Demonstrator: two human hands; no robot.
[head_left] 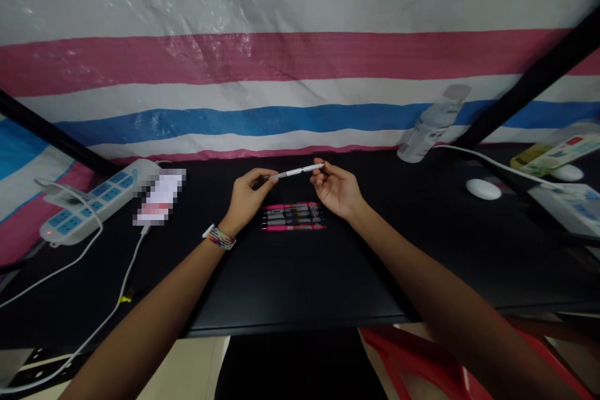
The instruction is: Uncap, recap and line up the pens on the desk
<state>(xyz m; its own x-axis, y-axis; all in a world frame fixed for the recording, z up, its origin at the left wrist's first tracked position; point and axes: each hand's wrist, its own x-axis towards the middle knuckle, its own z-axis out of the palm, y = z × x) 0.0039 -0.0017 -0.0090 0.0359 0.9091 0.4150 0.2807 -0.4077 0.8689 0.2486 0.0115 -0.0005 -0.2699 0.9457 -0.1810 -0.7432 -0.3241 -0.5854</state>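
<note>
A white pen (298, 170) is held nearly level above the black table, its right end slightly higher. My left hand (248, 199) pinches its left end between thumb and fingers, and a colourful woven watch band is on that wrist. At the other end, the fingertips of my right hand (338, 189) are closed on the pen's tip. Just below the hands, several pens (293, 217) lie side by side on the table, some with pink or red parts, others grey and black.
A white power strip (94, 200) and a blurred-out phone (160, 197) with a cable lie on the left of the black table (290, 287). On the right are a clear bottle (434, 125), a white mouse (483, 189) and a bottle of yellow liquid (557, 149). Striped sheeting hangs behind.
</note>
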